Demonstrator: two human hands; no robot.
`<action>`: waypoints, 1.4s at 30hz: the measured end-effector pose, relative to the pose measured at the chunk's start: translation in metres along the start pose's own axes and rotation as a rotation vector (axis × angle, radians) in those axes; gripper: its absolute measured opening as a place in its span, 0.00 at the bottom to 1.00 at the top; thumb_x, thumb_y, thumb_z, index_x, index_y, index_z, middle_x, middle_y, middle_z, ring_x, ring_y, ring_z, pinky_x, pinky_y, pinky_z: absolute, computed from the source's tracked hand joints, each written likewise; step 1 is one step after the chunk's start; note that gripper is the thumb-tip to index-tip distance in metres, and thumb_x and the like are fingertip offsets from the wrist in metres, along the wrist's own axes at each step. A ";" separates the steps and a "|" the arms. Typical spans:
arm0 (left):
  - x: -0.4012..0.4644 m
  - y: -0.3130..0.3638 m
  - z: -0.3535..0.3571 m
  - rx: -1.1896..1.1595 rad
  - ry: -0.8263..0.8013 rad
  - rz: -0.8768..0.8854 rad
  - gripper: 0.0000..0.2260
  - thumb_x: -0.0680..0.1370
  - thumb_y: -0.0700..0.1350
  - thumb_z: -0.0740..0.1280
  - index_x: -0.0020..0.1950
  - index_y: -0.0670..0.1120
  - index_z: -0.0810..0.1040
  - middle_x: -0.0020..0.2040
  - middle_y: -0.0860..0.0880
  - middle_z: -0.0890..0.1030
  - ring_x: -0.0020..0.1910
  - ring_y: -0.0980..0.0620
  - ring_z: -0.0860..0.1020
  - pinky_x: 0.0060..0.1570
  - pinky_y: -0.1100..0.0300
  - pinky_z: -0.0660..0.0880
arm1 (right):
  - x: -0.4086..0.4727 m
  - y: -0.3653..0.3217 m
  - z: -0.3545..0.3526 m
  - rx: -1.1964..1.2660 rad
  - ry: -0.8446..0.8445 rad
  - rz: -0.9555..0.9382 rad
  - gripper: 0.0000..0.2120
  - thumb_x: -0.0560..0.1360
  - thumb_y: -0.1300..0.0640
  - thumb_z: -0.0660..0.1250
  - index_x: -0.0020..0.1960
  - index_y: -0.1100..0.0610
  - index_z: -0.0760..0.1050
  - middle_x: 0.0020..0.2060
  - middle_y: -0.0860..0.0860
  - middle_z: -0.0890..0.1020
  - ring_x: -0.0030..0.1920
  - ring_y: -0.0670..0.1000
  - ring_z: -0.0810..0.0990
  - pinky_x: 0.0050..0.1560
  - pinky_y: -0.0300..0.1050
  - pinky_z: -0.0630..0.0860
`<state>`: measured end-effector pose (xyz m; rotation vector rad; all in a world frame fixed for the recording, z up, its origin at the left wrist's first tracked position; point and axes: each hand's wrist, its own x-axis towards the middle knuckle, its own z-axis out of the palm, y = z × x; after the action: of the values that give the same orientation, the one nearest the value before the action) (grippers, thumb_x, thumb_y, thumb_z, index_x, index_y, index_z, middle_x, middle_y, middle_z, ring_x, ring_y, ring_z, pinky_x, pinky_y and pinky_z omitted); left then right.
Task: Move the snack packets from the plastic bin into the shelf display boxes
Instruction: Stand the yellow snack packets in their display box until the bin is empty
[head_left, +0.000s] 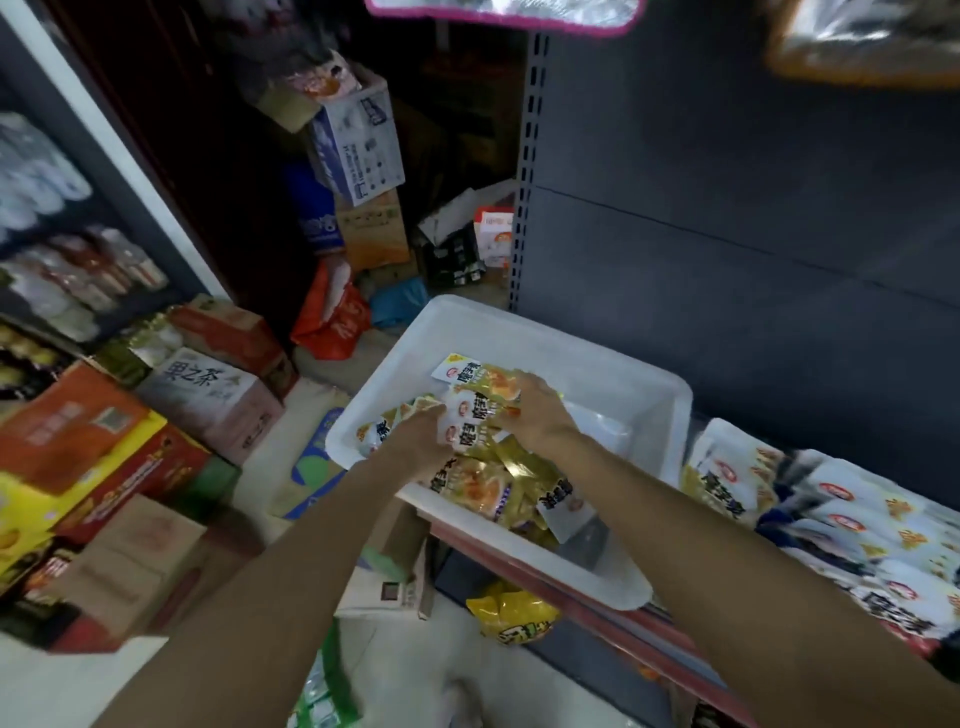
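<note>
Dark shelf (597, 613) with red front edge, white plastic bin (623, 364) resting on it, white snack packets (831, 519) beside

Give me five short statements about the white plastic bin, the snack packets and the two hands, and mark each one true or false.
1. Both hands are inside the white plastic bin. True.
2. The yellow and white snack packets in the bin are stacked in a neat upright row. False: they lie in a loose heap.
3. The left hand hangs idle beside the bin. False: it rests on the packets.
4. The right hand lies on top of the packets. True.
5. White packets with yellow ends lie on the shelf right of the bin. True.
</note>
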<state>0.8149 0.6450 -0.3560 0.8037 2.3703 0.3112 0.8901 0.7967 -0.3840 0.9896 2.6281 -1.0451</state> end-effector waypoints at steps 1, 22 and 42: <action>0.004 -0.004 0.001 -0.027 -0.036 -0.005 0.27 0.80 0.45 0.60 0.77 0.46 0.55 0.75 0.43 0.61 0.72 0.45 0.62 0.66 0.56 0.64 | 0.006 -0.001 0.005 -0.033 -0.021 0.019 0.37 0.76 0.51 0.65 0.77 0.57 0.49 0.77 0.52 0.52 0.76 0.52 0.52 0.75 0.46 0.54; 0.032 0.037 0.007 -0.865 0.101 -0.233 0.11 0.76 0.42 0.68 0.51 0.35 0.79 0.42 0.42 0.79 0.37 0.48 0.78 0.38 0.55 0.79 | -0.066 -0.004 0.003 -0.258 0.200 -0.346 0.09 0.78 0.59 0.60 0.54 0.55 0.78 0.60 0.51 0.76 0.54 0.57 0.78 0.50 0.50 0.76; -0.044 0.199 0.055 -0.726 -0.034 0.459 0.10 0.66 0.47 0.70 0.44 0.46 0.77 0.43 0.44 0.81 0.44 0.48 0.80 0.48 0.54 0.79 | -0.167 0.099 -0.177 0.091 0.500 -0.102 0.11 0.73 0.62 0.68 0.55 0.56 0.74 0.47 0.51 0.80 0.45 0.51 0.77 0.42 0.42 0.72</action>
<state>0.9704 0.7767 -0.2997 0.9473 1.7931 1.2420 1.0991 0.8787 -0.2473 1.2940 3.0752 -1.0599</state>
